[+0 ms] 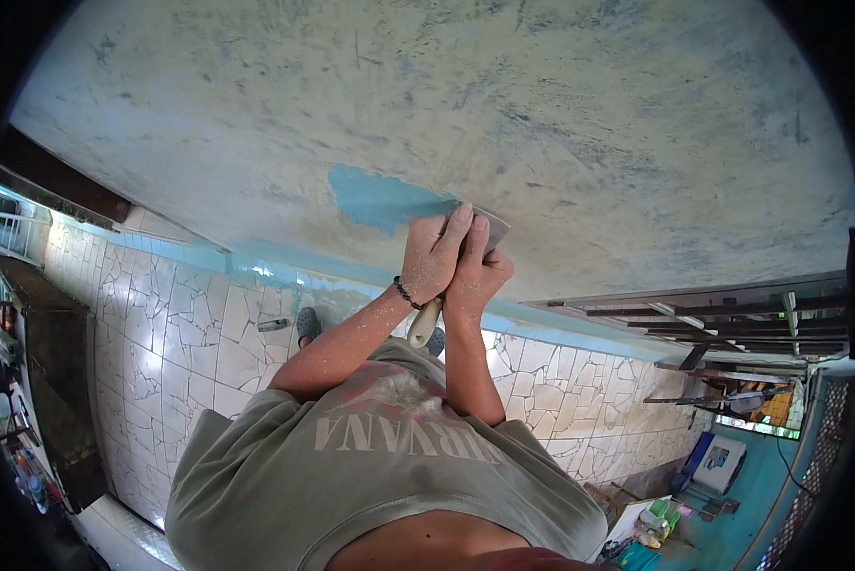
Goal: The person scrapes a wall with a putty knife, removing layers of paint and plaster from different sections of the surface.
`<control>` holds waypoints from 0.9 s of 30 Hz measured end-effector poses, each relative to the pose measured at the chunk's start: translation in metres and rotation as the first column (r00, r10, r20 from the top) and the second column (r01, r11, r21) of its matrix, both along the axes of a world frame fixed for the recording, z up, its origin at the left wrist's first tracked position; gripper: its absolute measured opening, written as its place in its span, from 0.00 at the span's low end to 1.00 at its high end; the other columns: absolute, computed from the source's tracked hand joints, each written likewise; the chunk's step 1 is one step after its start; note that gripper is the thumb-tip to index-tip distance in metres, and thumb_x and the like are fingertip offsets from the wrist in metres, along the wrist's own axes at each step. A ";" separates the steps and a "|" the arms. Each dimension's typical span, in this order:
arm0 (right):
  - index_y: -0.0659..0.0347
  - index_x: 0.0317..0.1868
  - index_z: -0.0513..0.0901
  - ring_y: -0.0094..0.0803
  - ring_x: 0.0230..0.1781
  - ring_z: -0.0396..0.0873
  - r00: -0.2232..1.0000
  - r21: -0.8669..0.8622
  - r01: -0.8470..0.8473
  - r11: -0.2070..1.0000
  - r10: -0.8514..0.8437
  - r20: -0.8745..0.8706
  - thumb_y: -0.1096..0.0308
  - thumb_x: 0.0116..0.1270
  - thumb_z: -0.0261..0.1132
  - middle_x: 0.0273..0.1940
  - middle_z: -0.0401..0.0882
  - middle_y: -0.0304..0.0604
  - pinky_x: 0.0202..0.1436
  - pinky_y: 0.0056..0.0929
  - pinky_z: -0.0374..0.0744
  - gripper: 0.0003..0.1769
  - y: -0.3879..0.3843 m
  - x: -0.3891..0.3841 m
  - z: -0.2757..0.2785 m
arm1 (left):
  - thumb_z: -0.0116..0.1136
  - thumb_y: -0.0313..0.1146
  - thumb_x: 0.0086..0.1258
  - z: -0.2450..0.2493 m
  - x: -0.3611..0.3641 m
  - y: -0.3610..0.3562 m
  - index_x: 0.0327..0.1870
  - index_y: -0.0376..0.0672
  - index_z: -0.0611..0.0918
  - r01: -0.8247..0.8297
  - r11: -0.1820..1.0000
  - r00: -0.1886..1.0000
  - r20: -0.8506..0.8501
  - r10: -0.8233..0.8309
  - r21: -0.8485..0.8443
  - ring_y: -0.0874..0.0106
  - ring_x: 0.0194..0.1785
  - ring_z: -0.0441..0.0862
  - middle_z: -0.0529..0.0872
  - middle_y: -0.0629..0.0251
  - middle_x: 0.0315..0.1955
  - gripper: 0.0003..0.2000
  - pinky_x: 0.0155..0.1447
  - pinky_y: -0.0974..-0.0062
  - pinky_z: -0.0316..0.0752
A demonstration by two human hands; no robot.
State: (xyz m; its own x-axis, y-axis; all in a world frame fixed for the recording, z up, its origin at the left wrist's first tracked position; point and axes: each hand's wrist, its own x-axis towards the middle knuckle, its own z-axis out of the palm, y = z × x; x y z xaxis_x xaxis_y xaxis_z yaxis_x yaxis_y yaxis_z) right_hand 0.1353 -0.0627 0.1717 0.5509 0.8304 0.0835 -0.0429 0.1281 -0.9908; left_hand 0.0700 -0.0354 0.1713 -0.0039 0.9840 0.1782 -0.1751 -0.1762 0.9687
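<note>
Both my hands are wrapped round one putty knife [425, 324], its pale handle sticking out below them toward my chest. Its flat metal blade [494, 228] lies against the wall [580, 143]. My left hand [430, 252], with a dark beaded bracelet at the wrist, grips from the left side. On the right side my right hand [475, 276] closes round the same tool, fingers pressed toward the blade. Pale dust and flakes cling to both hands and forearms. Left of the blade is a patch of bright blue paint [375, 198], amid mottled greyish, worn paint.
Below lies a floor of irregular pale tiles [199, 352], with a small dark object [273, 324] near my shoe [308, 324]. Dark wooden furniture [61, 381] stands at left. Slatted shutters [732, 319] jut out at right. Assorted items [656, 523] are piled at lower right.
</note>
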 end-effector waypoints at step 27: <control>0.70 0.18 0.77 0.17 0.22 0.65 0.999 0.026 0.041 0.999 -0.042 0.034 0.57 0.75 0.64 0.18 0.73 0.31 0.22 0.24 0.64 0.30 0.007 -0.004 -0.016 | 0.51 0.46 0.79 -0.019 0.002 0.004 0.21 0.31 0.75 -0.068 0.997 0.997 -0.025 0.069 0.026 0.81 0.22 0.65 0.72 0.65 0.12 0.27 0.25 0.71 0.63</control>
